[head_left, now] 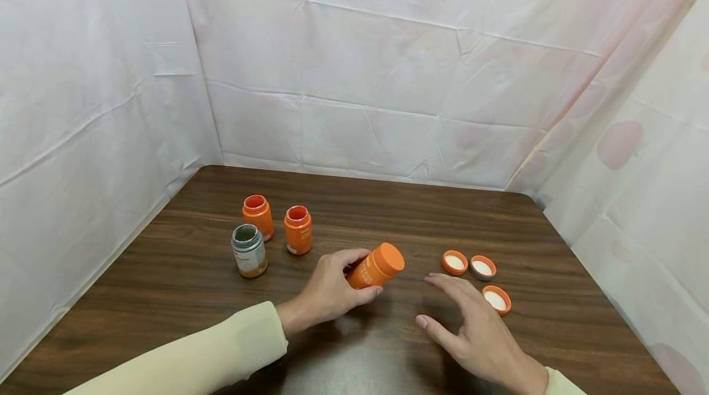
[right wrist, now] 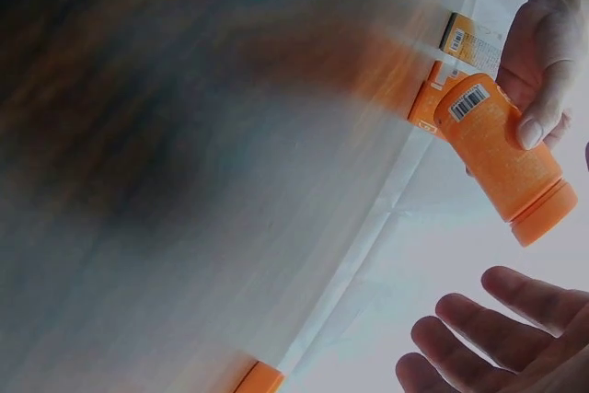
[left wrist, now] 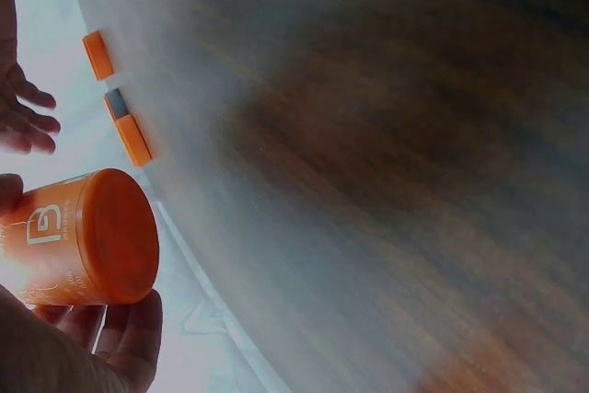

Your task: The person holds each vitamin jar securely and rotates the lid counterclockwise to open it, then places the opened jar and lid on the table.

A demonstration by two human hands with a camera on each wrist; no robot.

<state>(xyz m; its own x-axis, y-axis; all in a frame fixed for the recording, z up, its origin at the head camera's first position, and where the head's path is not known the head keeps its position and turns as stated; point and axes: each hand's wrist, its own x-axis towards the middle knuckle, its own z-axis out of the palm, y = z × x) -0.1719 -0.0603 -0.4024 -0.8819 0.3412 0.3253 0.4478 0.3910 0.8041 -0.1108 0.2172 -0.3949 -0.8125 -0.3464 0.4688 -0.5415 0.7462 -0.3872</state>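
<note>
My left hand grips an orange bottle around its body, off the table and tilted with its capped end toward the right. The orange cap is on the bottle in the right wrist view, and a barcode shows near its base. My right hand hovers to the right of the bottle, fingers apart and holding nothing. Close beyond the right hand lie three loose caps, two orange ones and one orange and grey, white liners facing up.
Three uncapped bottles stand upright at the left: an orange one at the back, another orange one beside it, and a grey one with a white label in front. Pale sheets hang around the dark wooden table.
</note>
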